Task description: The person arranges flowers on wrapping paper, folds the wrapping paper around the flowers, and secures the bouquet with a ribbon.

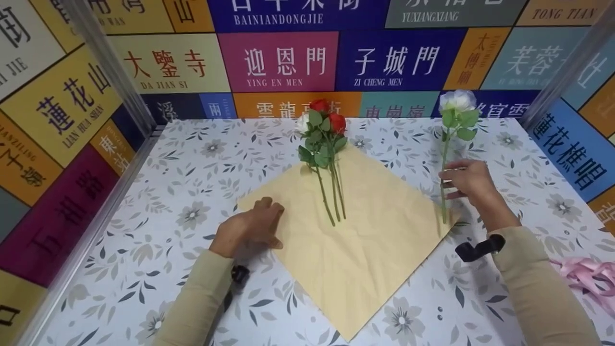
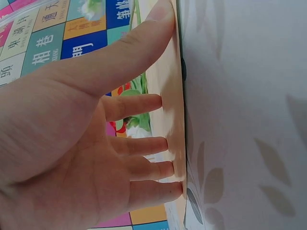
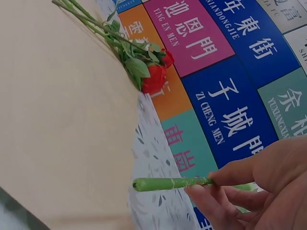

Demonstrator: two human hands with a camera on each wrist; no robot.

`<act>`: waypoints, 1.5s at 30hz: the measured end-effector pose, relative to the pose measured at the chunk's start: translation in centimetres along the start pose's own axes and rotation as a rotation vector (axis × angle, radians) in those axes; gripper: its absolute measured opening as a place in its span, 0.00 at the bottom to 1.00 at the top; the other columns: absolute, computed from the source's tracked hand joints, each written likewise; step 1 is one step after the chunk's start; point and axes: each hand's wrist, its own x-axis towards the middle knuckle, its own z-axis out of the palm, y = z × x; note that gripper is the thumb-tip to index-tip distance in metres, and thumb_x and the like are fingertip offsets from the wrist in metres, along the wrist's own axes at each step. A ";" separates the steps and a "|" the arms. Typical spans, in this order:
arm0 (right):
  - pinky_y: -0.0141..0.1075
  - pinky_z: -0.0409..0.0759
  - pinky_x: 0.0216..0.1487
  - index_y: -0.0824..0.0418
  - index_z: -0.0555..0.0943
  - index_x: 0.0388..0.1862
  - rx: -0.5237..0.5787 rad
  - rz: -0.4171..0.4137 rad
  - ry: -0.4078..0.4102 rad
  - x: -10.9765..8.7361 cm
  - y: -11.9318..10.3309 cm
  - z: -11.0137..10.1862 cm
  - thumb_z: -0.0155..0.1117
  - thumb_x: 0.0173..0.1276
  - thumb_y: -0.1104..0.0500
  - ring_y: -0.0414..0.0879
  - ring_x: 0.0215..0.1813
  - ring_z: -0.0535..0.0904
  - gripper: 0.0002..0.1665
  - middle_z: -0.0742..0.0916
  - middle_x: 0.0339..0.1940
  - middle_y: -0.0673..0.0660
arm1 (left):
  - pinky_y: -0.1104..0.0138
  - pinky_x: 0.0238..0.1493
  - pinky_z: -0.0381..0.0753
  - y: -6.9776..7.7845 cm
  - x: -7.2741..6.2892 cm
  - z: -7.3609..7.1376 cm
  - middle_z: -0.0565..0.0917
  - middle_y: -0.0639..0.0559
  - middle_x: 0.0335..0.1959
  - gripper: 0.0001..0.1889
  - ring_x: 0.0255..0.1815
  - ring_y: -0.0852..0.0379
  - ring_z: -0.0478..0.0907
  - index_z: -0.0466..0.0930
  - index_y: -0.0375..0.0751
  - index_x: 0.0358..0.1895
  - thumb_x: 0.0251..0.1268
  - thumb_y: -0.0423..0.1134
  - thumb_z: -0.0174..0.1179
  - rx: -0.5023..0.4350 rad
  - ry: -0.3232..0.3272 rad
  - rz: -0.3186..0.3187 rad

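Note:
My right hand (image 1: 468, 180) pinches the green stem of a white rose (image 1: 458, 102) above the right corner of the brown wrapping paper (image 1: 384, 230). In the right wrist view the cut end of that stem (image 3: 158, 184) sticks out past thumb and fingertips. My left hand (image 1: 252, 223) rests at the paper's left edge; its fingers (image 2: 144, 145) are fairly straight, with tips on the paper. Two red roses (image 1: 337, 123) and another white rose (image 1: 303, 124) lie together on the paper's upper part, their stems pointing toward me.
A pink ribbon (image 1: 588, 278) lies loosely at the right edge of the table. The table wears a white cloth (image 1: 192, 269) with grey leaves and flowers. Colourful lettered panels (image 1: 278, 62) stand along the back and both sides.

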 end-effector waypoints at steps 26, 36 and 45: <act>0.35 0.87 0.31 0.70 0.71 0.65 0.208 -0.062 -0.134 0.1 -5.1 11.7 0.60 0.73 0.63 0.44 0.37 0.85 0.24 0.84 0.44 0.58 | 0.48 0.59 0.79 0.2 0.0 0.0 0.67 0.40 0.64 0.41 0.62 0.45 0.66 0.66 0.42 0.68 0.53 0.50 0.75 0.020 0.001 -0.027; 0.37 0.88 0.32 0.68 0.72 0.67 0.246 0.004 -0.166 1.8 -5.1 14.9 0.62 0.72 0.63 0.41 0.33 0.84 0.26 0.84 0.55 0.66 | 0.50 0.56 0.80 0.1 -0.3 0.0 0.66 0.41 0.62 0.39 0.59 0.46 0.66 0.67 0.42 0.66 0.53 0.49 0.75 -0.015 0.018 -0.019; 0.38 0.88 0.31 0.64 0.75 0.66 0.266 0.048 -0.158 2.8 -4.4 16.4 0.63 0.72 0.60 0.43 0.25 0.85 0.25 0.86 0.31 0.54 | 0.49 0.61 0.78 0.1 -0.1 0.0 0.64 0.41 0.68 0.43 0.65 0.45 0.65 0.63 0.43 0.72 0.55 0.51 0.74 0.007 -0.013 -0.043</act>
